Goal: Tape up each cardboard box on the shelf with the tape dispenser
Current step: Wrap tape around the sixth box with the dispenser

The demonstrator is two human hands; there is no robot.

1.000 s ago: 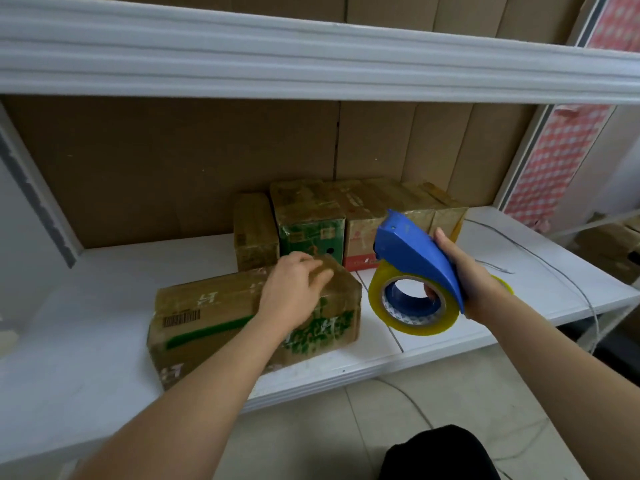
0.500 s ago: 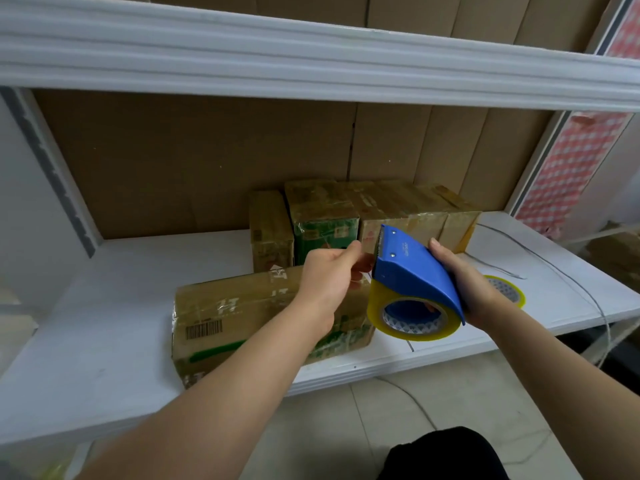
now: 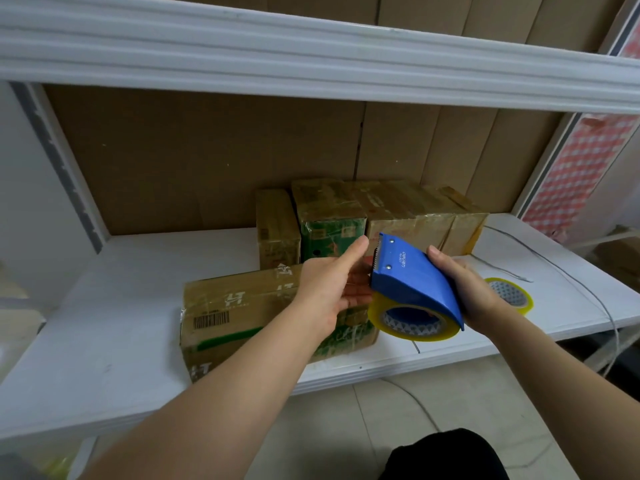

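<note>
My right hand (image 3: 465,287) grips a blue tape dispenser (image 3: 412,277) loaded with a yellowish clear roll, held above the right end of the front cardboard box (image 3: 242,313). That box lies on its side near the front edge of the white shelf (image 3: 104,306). My left hand (image 3: 329,289) hovers over the same box. Its thumb is straight and points at the dispenser's toothed front, and its fingers stretch out under that edge. Whether they hold the tape end is hidden. Several more taped boxes (image 3: 329,220) stand in a row against the back wall.
A spare roll of tape (image 3: 512,294) lies on the shelf right of the dispenser. A thin grey cable (image 3: 554,268) runs across the shelf's right end. The upper shelf beam (image 3: 311,57) hangs low overhead. A dark shape (image 3: 440,455) sits on the tiled floor below.
My left hand lifted off the front box and moved right to the dispenser's front. My right hand brought the dispenser slightly left, toward the box.
</note>
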